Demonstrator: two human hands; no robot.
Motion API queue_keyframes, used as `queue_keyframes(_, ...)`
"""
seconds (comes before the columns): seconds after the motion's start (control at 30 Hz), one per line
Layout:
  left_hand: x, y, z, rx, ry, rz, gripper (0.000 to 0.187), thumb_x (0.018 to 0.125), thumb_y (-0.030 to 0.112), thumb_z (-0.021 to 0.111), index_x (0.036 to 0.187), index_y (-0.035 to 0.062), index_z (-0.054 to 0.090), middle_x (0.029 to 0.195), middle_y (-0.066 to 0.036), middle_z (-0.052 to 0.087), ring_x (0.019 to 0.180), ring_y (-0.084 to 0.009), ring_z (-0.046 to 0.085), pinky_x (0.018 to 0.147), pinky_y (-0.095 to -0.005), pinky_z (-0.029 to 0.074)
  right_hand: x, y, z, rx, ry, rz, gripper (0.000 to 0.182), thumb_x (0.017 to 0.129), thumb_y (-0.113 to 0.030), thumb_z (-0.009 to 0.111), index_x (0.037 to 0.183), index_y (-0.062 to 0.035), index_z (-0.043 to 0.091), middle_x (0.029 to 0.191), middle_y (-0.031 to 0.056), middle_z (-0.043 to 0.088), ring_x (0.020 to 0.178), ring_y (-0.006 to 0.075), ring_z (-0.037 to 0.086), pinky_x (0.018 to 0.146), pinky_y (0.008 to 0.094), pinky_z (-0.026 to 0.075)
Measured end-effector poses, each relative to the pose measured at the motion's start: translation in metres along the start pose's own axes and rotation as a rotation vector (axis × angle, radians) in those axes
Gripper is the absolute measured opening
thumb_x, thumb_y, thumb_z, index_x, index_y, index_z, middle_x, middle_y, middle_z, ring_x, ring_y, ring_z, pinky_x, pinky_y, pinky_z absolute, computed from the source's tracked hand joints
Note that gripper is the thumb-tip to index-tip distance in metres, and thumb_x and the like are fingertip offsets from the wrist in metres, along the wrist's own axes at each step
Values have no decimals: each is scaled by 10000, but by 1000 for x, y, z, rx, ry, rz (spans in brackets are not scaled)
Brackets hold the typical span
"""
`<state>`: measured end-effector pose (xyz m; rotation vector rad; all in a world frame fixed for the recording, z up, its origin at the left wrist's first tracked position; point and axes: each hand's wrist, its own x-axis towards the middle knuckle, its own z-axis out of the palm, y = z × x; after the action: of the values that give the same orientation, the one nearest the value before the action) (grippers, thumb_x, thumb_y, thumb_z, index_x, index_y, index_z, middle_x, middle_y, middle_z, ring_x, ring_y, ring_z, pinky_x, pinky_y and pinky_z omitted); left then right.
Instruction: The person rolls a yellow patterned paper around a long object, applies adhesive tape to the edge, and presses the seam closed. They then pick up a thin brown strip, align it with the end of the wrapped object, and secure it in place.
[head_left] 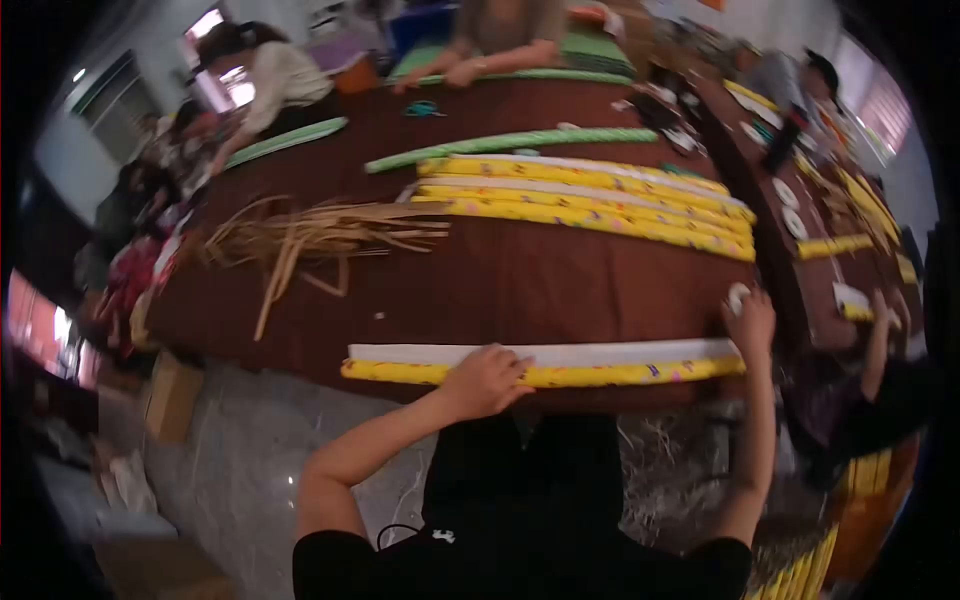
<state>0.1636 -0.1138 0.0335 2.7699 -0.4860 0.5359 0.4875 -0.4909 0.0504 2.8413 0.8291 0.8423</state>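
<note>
Along the near table edge lies a long yellow patterned roll (620,374) with a white strip of its sheet showing along the far side. My left hand (485,380) rests on the middle of this roll, fingers curled over it. Beyond the roll's right end, my right hand (752,322) has its fingers closed around a small white ring-shaped roll of tape (738,297). The grip there is slightly blurred. Farther back, several finished-looking yellow patterned rolls (600,210) lie side by side.
A heap of brown flat strips (320,235) lies on the brown-covered table (480,290) at left. A green roll (510,147) and green scissors (424,108) lie farther back. People work around the far side and at the right table. A cardboard box (174,398) stands on the floor.
</note>
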Motion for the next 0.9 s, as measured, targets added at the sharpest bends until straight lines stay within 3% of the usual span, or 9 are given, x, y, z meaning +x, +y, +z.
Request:
queue_keyframes(0.1, -4, -5, 9, -7, 69, -8, 468, 881, 363, 673, 1179, 7, 621, 903, -76, 595, 830, -246, 551, 771, -352, 481, -5, 44, 31, 246, -322, 191, 382, 860, -289, 702, 1071, 28, 673, 1372, 221, 497, 1171, 411, 517, 952, 471, 465)
queue_keyframes(0.23, -5, -4, 12, 17, 56, -36, 440, 896, 379, 635, 1142, 14, 634, 953, -90, 614, 879, -244, 558, 804, -343, 463, -4, 77, 52, 434, -262, 65, 200, 762, -105, 708, 872, 28, 607, 986, 197, 580, 985, 388, 586, 820, 440, 482)
queue_keyframes(0.47, -7, -2, 14, 115, 111, 33, 400, 885, 363, 653, 1098, 25, 633, 944, -74, 583, 855, -229, 542, 776, -325, 458, 32, 62, 56, 376, -259, 308, 143, 761, -113, 711, 841, -36, 621, 868, 147, 581, 842, 340, 602, 741, 408, 483)
queue_keyframes(0.5, -7, -1, 15, 130, 106, 31, 391, 889, 362, 648, 1088, 26, 632, 944, -78, 583, 858, -231, 544, 784, -325, 458, 45, 50, 46, 376, -301, 360, 133, 780, -122, 705, 855, -44, 629, 875, 148, 582, 840, 330, 603, 738, 404, 483)
queue_keyframes(0.63, -9, -3, 21, 107, 121, 39, 372, 894, 360, 638, 1064, 30, 630, 950, -80, 585, 877, -234, 551, 796, -326, 461, 64, -85, -52, 1537, -422, 164, 211, 922, -183, 606, 963, 17, 661, 879, 22, 644, 867, 118, 585, 796, 325, 463)
queue_keyframes(0.67, -8, -3, 23, 97, 132, 39, 368, 896, 360, 634, 1060, 31, 632, 961, -81, 590, 889, -236, 556, 805, -327, 463, 58, -115, -32, 1791, -394, 283, 255, 932, -179, 568, 1073, 19, 645, 981, 65, 666, 921, 140, 611, 854, 303, 465)
queue_keyframes(0.73, -11, -2, 23, 89, 148, 34, 365, 897, 360, 630, 1056, 31, 633, 971, -82, 596, 901, -238, 562, 813, -328, 465, 63, -181, -70, 2045, -840, -40, 323, 956, -206, 540, 1165, 32, 599, 1062, 75, 654, 994, 158, 611, 914, 320, 461)
queue_keyframes(0.8, -10, -1, 22, 80, 174, 53, 368, 894, 353, 635, 1066, 28, 634, 993, -83, 605, 923, -236, 575, 823, -330, 468, 62, -239, -65, 2279, -1162, 1, 343, 965, -223, 523, 1166, 46, 592, 1095, 88, 653, 1010, 180, 619, 929, 332, 464)
queue_keyframes(0.9, -13, 0, 27, 79, 198, 30, 380, 864, 337, 660, 1074, 22, 637, 988, -82, 614, 935, -230, 585, 825, -333, 471, 66, -322, -66, 2263, -1362, 94, 339, 970, -239, 522, 1166, 29, 594, 1113, 86, 655, 1025, 197, 617, 921, 340, 479)
